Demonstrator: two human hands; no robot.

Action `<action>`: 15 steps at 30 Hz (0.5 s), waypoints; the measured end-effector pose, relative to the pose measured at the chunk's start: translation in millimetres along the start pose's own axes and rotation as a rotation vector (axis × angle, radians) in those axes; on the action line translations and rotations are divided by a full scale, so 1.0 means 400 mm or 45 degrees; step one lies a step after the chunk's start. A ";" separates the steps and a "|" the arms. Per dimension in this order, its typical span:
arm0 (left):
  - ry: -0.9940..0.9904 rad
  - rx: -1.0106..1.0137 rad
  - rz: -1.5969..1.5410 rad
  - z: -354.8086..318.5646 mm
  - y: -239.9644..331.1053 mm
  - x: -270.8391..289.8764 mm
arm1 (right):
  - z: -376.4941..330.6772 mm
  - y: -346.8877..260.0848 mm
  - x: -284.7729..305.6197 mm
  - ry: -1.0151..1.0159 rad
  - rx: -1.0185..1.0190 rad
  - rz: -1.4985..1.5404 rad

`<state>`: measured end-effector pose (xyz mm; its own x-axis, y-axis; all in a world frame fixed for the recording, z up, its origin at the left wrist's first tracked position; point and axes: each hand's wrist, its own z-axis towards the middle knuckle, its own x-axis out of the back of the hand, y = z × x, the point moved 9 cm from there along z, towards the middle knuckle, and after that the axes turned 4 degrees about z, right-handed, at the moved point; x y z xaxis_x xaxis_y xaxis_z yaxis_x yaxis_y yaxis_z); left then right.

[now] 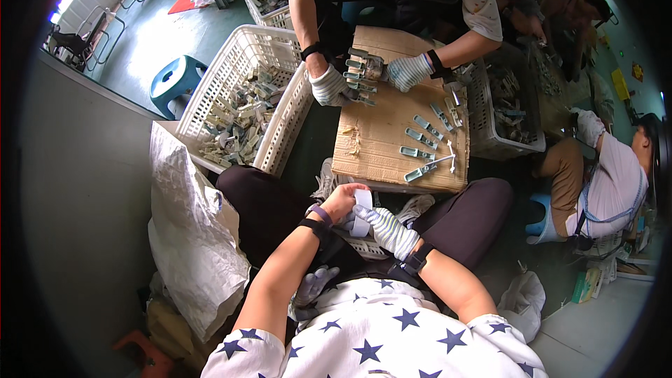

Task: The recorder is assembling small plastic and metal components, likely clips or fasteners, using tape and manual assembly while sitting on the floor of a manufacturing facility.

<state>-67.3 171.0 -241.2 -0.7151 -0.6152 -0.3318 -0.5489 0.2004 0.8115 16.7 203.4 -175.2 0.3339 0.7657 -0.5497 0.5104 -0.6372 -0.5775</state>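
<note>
Over my lap, my left hand is bare, with bands at the wrist. Its fingers pinch the upper end of a curled white strip, whose exact kind I cannot make out. My right hand, in a striped knit glove, closes on the same strip just beside it. A loose grey glove rests on my lap near my left forearm. Ahead of my hands, a cardboard sheet bears several pale green clips laid out in a fan, with a white stick-like piece next to them.
Across the cardboard, a co-worker's gloved hands hold a row of clips. A white crate full of clips stands at the left, another crate at the right. A white sack leans by my left knee. Another person sits at the right.
</note>
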 end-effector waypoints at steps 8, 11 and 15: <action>-0.017 0.019 0.017 0.000 -0.010 0.004 | 0.015 0.025 -0.003 -0.053 -0.047 0.073; -0.029 0.015 0.017 0.001 -0.006 -0.002 | 0.015 0.021 -0.006 -0.077 -0.039 0.086; -0.037 0.006 0.006 0.002 -0.013 0.003 | 0.013 0.018 -0.010 -0.063 -0.028 0.078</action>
<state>-65.7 169.9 -246.3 -0.7302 -0.5915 -0.3418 -0.5474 0.2073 0.8108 15.0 195.2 -180.3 0.3257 0.7197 -0.6132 0.5078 -0.6802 -0.5286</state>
